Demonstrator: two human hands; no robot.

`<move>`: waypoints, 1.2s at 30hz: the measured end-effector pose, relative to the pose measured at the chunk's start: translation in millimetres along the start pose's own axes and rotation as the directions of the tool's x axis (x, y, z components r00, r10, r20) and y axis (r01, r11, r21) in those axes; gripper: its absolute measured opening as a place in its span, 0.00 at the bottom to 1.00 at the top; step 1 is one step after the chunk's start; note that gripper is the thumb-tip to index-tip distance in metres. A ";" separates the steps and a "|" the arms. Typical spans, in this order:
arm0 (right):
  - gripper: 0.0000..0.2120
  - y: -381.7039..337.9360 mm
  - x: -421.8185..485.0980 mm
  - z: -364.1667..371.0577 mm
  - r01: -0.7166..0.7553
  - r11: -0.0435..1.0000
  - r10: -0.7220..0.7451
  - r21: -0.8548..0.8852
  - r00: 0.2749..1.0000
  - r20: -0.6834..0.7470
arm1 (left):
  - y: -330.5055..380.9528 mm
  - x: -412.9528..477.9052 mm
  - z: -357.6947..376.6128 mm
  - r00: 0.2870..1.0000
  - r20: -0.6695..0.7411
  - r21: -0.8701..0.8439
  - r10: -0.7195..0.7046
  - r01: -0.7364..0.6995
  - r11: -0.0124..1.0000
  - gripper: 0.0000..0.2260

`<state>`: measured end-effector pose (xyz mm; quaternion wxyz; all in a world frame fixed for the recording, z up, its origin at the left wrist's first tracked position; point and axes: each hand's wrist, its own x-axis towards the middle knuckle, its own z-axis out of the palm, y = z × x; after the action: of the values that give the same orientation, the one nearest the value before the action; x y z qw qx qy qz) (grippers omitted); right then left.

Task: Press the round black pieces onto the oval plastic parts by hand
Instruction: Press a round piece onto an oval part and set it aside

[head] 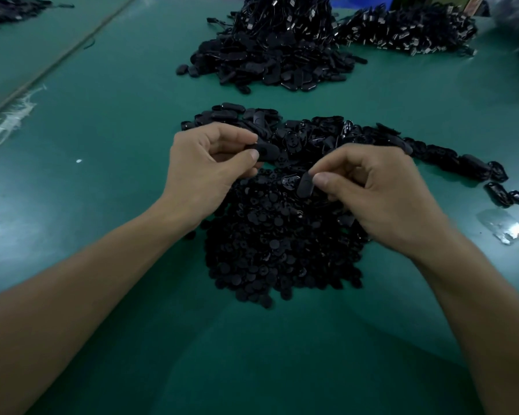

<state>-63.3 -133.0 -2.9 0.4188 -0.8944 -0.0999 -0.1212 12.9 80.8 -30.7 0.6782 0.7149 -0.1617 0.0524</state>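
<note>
A heap of round black pieces [276, 253] lies on the green table [102, 115] in front of me. Behind it spreads a band of black oval plastic parts [321, 130]. My left hand [204, 166] pinches one oval part [265, 151] between thumb and fingers; a round black piece sits on its face. My right hand [381, 190] pinches another oval part [306, 184] just above the heap of round pieces. The two hands are a little apart.
A tall pile of black parts with metal clips [279, 46] stands at the back, with a second pile [408, 28] to its right. A strip of clear plastic film [502, 226] lies at the right. A table seam [57, 58] runs diagonally at the left.
</note>
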 end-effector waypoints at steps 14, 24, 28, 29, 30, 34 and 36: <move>0.10 -0.6 1.8 9.6 -0.041 0.923 0.065 0.382 0.997 -0.049 | 14.6 -9.9 12.7 0.996 0.089 0.013 0.009 -0.010 1.000 0.08; 0.10 -3.5 2.8 10.6 -0.056 0.856 0.123 0.514 0.988 -0.098 | 15.2 -13.2 14.8 0.994 0.110 0.028 0.002 -0.005 1.000 0.10; 0.09 0.1 3.3 12.2 -0.097 0.901 0.135 0.423 0.989 -0.061 | 14.8 -12.9 14.2 0.994 0.107 0.016 0.004 -0.005 1.000 0.09; 0.08 0.8 3.3 12.2 -0.105 0.910 0.139 0.401 0.989 -0.057 | 14.7 -13.0 14.4 0.994 0.107 0.013 0.003 -0.004 1.000 0.09; 0.08 1.1 3.4 12.0 -0.106 0.920 0.137 0.377 0.989 -0.058 | 14.7 -13.0 14.6 0.994 0.107 0.009 0.001 -0.002 1.000 0.09; 0.09 -1.1 3.6 13.4 -0.030 0.953 0.068 0.300 0.991 -0.118 | 15.5 -13.6 15.5 0.993 0.115 -0.015 -0.016 0.018 1.000 0.09; 0.11 -2.9 3.3 15.0 0.025 0.949 0.023 0.315 0.989 -0.146 | 16.1 -14.2 16.4 0.993 0.117 -0.041 -0.029 0.034 0.999 0.09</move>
<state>-59.0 -119.4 -9.1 0.5626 -0.8043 -0.0872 -0.1699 -7.7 66.5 -20.8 0.6835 0.7047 -0.1906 -0.0036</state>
